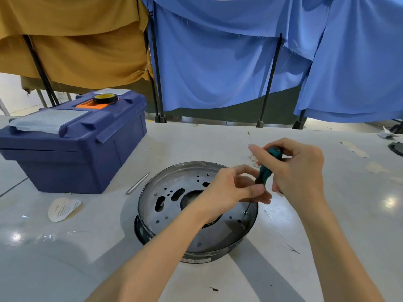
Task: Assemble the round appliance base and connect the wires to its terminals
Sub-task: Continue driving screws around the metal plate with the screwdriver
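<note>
The round metal appliance base [174, 205] lies on the white table in front of me, a shallow dark dish with several holes and slots in its floor. My right hand [298, 171] grips the teal and black handle of a screwdriver [265, 171], which slants down to the left. Its thin shaft ends on a small screw [245, 212] near the base's right rim. My left hand [235, 188] reaches over the base and pinches the screwdriver shaft just below the handle. No wires are visible.
A blue toolbox [72, 144] stands at the left with a roll of black tape [104, 98] on its lid. A metal rod [137, 183] lies between toolbox and base. A paper label [63, 209] lies at the left. Cloth screens hang behind the table.
</note>
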### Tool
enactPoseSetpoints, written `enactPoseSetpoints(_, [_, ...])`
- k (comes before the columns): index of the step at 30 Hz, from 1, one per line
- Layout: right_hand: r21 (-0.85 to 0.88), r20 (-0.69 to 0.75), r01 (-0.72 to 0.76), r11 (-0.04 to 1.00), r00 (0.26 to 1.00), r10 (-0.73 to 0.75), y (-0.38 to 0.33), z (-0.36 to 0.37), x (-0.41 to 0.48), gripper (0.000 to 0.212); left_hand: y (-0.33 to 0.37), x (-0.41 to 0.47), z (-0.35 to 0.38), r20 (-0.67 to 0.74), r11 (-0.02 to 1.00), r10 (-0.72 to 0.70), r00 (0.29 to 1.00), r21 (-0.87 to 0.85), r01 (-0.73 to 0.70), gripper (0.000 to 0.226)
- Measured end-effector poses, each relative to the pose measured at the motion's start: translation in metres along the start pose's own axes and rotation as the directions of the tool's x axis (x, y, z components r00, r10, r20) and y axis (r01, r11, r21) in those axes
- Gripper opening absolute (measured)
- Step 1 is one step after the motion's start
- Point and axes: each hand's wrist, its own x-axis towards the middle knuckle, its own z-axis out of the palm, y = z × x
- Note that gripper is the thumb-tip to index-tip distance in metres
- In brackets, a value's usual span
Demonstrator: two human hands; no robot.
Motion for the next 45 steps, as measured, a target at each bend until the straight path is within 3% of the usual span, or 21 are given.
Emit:
enactPoseSetpoints(3, [0.02, 0.093, -0.005, 1.0, 0.996, 0.003, -0.004, -0.004, 0.003, 0.038, -0.002, 0.002, -0.002, -0.024, 1.0, -0.014, 1.0, 0.015, 0.014, 0.016])
enactPoseSetpoints(6, [0.228, 0.237, -0.047, 0.972, 0.972, -0.008, -0.004, -0.008, 0.0, 0.011, -0.004, 0.001, -0.007, -0.018, 0.999, -0.043, 0.999, -0.007, 0.043, 0.026])
enactPoseSetpoints(9, [0.166, 0.119, 0.016, 0.986, 0.992, -0.036, 0.002, -0.002, -0.004, 0.01, -0.002, 0.001, -0.008, -0.019, 0.999, -0.029, 0.999, -0.045, 0.029, 0.021])
enactPoseSetpoints(13, [-0.002, -0.073, -0.003, 1.0, 0.997, 0.003, 0.002, 0.013, -0.003, 0.04, -0.001, 0.002, -0.005, -0.012, 0.999, -0.014, 1.0, -0.029, 0.014, 0.019])
enactPoseSetpoints(15, [-0.049, -0.041, -0.018, 0.999, 0.999, 0.016, 0.0, 0.011, 0.002, 0.052, -0.004, 0.002, -0.005, -0.012, 1.0, -0.017, 1.0, -0.02, 0.016, 0.018])
enactPoseSetpoints(18, [0.097, 0.141, -0.016, 0.995, 0.99, 0.002, -0.002, -0.003, 0.007, 0.031, -0.005, 0.002, -0.008, 0.014, 0.999, -0.039, 0.999, -0.029, 0.039, 0.023])
enactPoseSetpoints(20, [0.223, 0.187, -0.004, 0.975, 0.982, -0.039, -0.002, -0.008, 0.006, 0.016, -0.005, 0.003, -0.01, 0.027, 0.998, -0.041, 0.999, -0.041, 0.042, 0.023])
enactPoseSetpoints(24, [0.186, 0.062, 0.016, 0.982, 0.998, -0.028, -0.004, 0.003, -0.001, 0.013, -0.003, 0.005, -0.008, 0.003, 0.997, -0.019, 1.0, -0.072, 0.019, 0.019])
enactPoseSetpoints(27, [0.082, -0.065, -0.013, 0.997, 0.998, 0.019, -0.005, 0.009, 0.001, 0.029, -0.005, 0.005, -0.009, -0.005, 0.998, -0.008, 1.0, -0.055, 0.007, 0.016])
enactPoseSetpoints(29, [0.077, 0.005, -0.019, 0.997, 1.0, 0.019, -0.006, 0.003, 0.006, 0.031, -0.006, 0.004, -0.009, 0.0, 0.999, -0.018, 1.0, -0.047, 0.018, 0.022])
enactPoseSetpoints(31, [0.18, 0.143, -0.022, 0.983, 0.99, -0.004, -0.005, -0.006, 0.008, 0.021, -0.006, 0.003, -0.011, 0.022, 0.999, -0.022, 1.0, -0.046, 0.023, 0.025])
enactPoseSetpoints(33, [0.255, 0.192, -0.014, 0.967, 0.981, -0.037, -0.003, -0.009, 0.006, 0.008, -0.004, 0.002, -0.012, 0.036, 0.999, -0.021, 0.999, -0.048, 0.023, 0.025])
enactPoseSetpoints(35, [0.232, 0.111, 0.002, 0.973, 0.993, -0.029, -0.002, -0.003, 0.002, 0.006, -0.003, 0.003, -0.012, 0.02, 0.998, -0.012, 1.0, -0.06, 0.013, 0.021])
enactPoseSetpoints(39, [0.003, -0.113, -0.018, 1.0, 0.993, 0.018, -0.003, 0.01, -0.002, 0.041, -0.003, 0.005, -0.009, -0.042, 0.999, -0.005, 0.999, -0.036, 0.004, 0.016])
enactPoseSetpoints(41, [-0.07, -0.057, -0.001, 0.998, 0.998, -0.003, -0.004, 0.004, 0.001, 0.048, -0.004, 0.006, -0.008, -0.053, 1.0, 0.001, 0.999, -0.018, -0.002, 0.019])
enactPoseSetpoints(43, [-0.118, 0.052, 0.046, 0.992, 0.998, -0.04, 0.001, -0.005, 0.004, 0.035, -0.005, 0.007, -0.008, -0.044, 1.0, 0.002, 0.999, -0.018, -0.003, 0.022])
enactPoseSetpoints(45, [-0.046, 0.168, 0.082, 0.996, 0.983, -0.073, 0.004, -0.008, 0.003, 0.023, -0.005, 0.007, -0.009, -0.039, 0.999, -0.004, 0.999, -0.039, 0.003, 0.023])
